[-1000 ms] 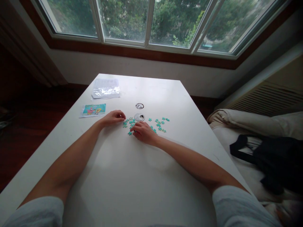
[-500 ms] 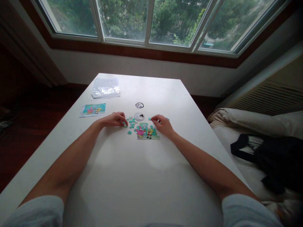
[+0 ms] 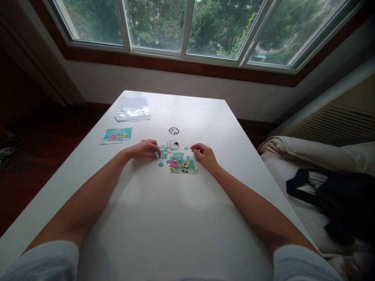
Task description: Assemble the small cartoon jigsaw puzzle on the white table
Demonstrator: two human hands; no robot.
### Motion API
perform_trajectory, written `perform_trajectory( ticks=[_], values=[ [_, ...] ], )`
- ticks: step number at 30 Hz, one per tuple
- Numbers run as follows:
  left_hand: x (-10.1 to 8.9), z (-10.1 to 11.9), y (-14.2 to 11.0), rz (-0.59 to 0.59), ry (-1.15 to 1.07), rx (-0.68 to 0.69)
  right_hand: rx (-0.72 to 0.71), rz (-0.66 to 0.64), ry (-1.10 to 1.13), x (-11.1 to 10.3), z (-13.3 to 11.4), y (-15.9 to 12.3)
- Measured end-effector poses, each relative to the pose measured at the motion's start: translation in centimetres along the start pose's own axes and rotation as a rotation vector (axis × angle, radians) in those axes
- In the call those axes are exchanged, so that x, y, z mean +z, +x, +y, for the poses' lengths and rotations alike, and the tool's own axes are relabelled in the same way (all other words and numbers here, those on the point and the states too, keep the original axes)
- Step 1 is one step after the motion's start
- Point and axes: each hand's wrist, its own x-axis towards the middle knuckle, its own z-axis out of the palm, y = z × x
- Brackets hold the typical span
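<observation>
A small, partly built cartoon jigsaw [image 3: 183, 164] lies on the white table [image 3: 175, 218], with several loose teal pieces [image 3: 163, 155] scattered to its left and behind it. My left hand [image 3: 144, 149] rests curled on the table, its fingertips pinched at the loose pieces. My right hand [image 3: 205, 155] sits just right of the jigsaw, fingers curled and pinched at a piece near the jigsaw's far right corner; what it grips is too small to make out.
A round metal lid [image 3: 172, 144] and a round tin [image 3: 173, 130] sit behind the jigsaw. A picture card [image 3: 115, 135] and a clear plastic bag [image 3: 132, 109] lie at the left rear. A bed with a black bag [image 3: 336, 197] borders the table's right edge.
My right hand moved off the jigsaw to its right side, uncovering the built picture. The left hand shifted slightly right toward the loose pieces.
</observation>
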Motion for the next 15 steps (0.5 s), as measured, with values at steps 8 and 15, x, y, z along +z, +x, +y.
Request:
perform_trajectory(
  ticks=[8, 15],
  values=[
    [0.30, -0.61, 0.10, -0.003, -0.004, -0.003, -0.015, 0.002, -0.006, 0.14, -0.13, -0.11],
    [0.10, -0.56, -0.04, -0.023, -0.062, 0.004, -0.030, 0.000, -0.024, 0.09, -0.26, -0.21]
  ],
)
